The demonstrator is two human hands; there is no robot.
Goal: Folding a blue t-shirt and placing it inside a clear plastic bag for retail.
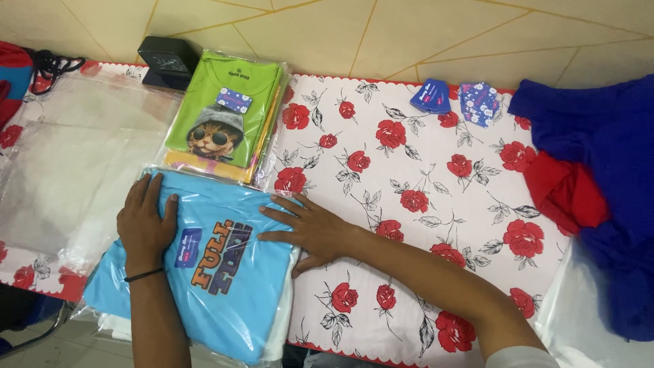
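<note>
A folded light-blue T-shirt (225,272) with an orange-and-navy print lies flat in a clear bag at the near left worktop edge.

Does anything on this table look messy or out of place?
Mostly tidy. The blue and red clothes lie crumpled in a heap at the right edge, unlike the flat bagged shirts. The light blue shirt under both hands overhangs the table's front edge.

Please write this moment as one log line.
left hand: flat on bagged blue shirt | right hand: flat on its edge | green shirt pack: behind
</note>
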